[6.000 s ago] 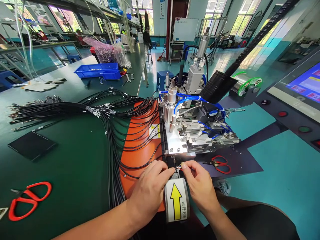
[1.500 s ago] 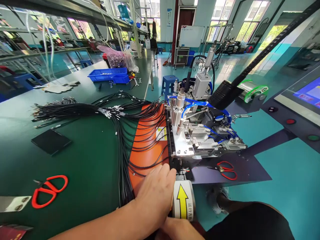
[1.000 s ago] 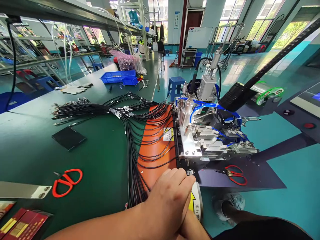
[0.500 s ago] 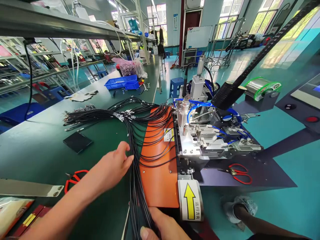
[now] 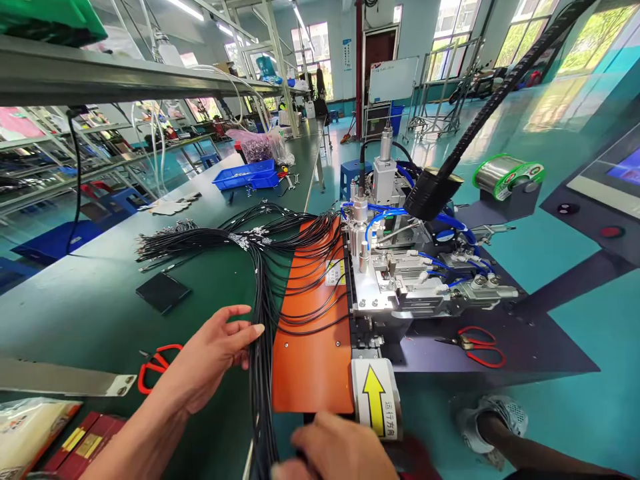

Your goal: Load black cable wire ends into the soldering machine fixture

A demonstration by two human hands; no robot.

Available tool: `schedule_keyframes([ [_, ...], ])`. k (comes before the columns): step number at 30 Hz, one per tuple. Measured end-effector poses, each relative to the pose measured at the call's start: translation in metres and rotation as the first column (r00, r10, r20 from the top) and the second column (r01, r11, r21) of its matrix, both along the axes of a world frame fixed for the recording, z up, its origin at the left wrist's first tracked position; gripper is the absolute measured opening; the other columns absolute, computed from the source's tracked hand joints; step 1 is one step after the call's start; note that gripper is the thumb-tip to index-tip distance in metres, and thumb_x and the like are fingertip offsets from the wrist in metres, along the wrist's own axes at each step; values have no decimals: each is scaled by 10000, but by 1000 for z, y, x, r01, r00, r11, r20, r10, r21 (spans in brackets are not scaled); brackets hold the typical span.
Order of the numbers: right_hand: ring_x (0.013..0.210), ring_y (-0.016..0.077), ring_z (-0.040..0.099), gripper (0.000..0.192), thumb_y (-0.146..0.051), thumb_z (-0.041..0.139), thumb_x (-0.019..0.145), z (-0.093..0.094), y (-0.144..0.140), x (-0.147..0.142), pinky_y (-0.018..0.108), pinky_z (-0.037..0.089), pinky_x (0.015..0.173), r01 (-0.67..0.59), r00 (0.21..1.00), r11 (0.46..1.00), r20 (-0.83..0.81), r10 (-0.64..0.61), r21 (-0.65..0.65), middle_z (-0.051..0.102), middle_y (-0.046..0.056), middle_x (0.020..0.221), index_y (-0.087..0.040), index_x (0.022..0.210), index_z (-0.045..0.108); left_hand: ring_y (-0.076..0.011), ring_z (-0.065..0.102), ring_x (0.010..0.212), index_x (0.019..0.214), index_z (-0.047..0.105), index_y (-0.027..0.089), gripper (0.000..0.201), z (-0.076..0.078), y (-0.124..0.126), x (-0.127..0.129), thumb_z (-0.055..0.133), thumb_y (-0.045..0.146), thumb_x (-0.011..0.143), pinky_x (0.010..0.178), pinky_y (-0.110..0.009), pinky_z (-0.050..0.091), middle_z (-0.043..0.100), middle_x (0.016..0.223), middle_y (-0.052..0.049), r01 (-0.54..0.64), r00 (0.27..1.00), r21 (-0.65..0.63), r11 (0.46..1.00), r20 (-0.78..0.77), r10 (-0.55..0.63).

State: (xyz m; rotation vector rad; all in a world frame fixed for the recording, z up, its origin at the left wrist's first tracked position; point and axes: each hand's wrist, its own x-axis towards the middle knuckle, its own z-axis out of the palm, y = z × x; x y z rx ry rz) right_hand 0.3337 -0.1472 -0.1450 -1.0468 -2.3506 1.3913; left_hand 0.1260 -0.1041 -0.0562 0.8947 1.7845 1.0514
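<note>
A thick bundle of black cables point(image 5: 260, 373) runs along the bench and bends left at the back, where its ends fan out. My left hand point(image 5: 223, 340) is at the bundle's left side, fingers apart, with the thumb lying against the cables. Low in the view, right of the bundle, is my right hand point(image 5: 340, 447); motion smears its fingers, and I cannot see what they hold, if anything. Several single cables arch across an orange plate point(image 5: 315, 380) to a metal soldering machine point(image 5: 385, 280) with blue air hoses.
Red-handled cutters point(image 5: 160, 367) lie left of my forearm, and another red-handled pair point(image 5: 475, 345) lies on the machine's base. A black square point(image 5: 163, 292), a blue tray point(image 5: 245, 175) and a solder spool point(image 5: 507, 179) stand around. A dark lamp arm point(image 5: 475, 127) hangs over the machine.
My left hand has turned and spread its fingers, its thumb now against the bundle. My right hand has come away from the bundle to the right. The bundle's near end has shifted left.
</note>
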Motion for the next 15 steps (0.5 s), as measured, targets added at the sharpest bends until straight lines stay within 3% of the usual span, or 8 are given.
schedule_keyframes([
  [2, 833, 236, 696, 461, -583, 552, 904, 11, 9, 11, 285, 532, 685, 202, 941, 959, -233, -247, -199, 713, 98, 936, -213, 1145, 682, -132, 582, 552, 1092, 485, 179, 635, 2, 1, 9, 844, 430, 632, 485, -232, 465, 589, 701, 28, 6, 996, -1, 1000, 87, -6],
  [3, 833, 217, 694, 523, -637, 516, 907, 16, 13, 15, 269, 533, 682, 205, 902, 905, -287, -322, -372, 713, 92, 940, -203, 1158, 664, -135, 592, 562, 1075, 479, 183, 622, 2, 1, 15, 850, 413, 632, 502, -243, 489, 602, 712, 21, 14, 992, -6, 1000, 123, -13],
  [5, 669, 161, 669, 631, -716, 521, 860, 24, 20, 20, 236, 517, 565, 100, 855, 730, -317, -410, -676, 701, 78, 877, -163, 1148, 621, -141, 608, 573, 1041, 463, 194, 593, -2, 0, 27, 848, 401, 641, 535, -268, 529, 612, 712, 21, 41, 984, -22, 999, 173, -37],
  [7, 489, 105, 590, 656, -695, 622, 793, 27, 25, 22, 199, 458, 438, 49, 838, 602, -295, -458, -797, 668, 40, 779, -134, 1128, 577, -147, 623, 574, 1014, 445, 205, 567, -6, -2, 36, 832, 414, 657, 553, -279, 548, 610, 695, 31, 80, 979, -33, 996, 192, -72],
  [8, 439, 88, 558, 629, -653, 660, 778, 27, 27, 23, 185, 429, 396, 63, 834, 584, -278, -476, -810, 654, 26, 752, -125, 1107, 567, -150, 629, 573, 1005, 437, 210, 556, -9, -3, 40, 821, 427, 666, 555, -279, 550, 609, 685, 35, 98, 978, -36, 995, 189, -89],
  [12, 443, 93, 573, 389, -479, 619, 843, 33, 36, 35, 169, 414, 368, 250, 815, 654, -209, -540, -714, 654, 23, 741, -122, 995, 595, -158, 621, 511, 1005, 420, 223, 501, -17, -8, 43, 723, 520, 739, 495, -258, 512, 605, 638, 43, 195, 978, -98, 976, 101, -185],
  [15, 459, 98, 579, 279, -410, 547, 894, 41, 43, 47, 170, 428, 407, 372, 825, 721, -147, -545, -584, 631, -10, 658, -153, 966, 628, -142, 543, 412, 998, 450, 225, 402, -21, -8, 36, 588, 566, 835, 411, -233, 412, 567, 587, 62, 288, 938, -203, 936, -135, -318],
])
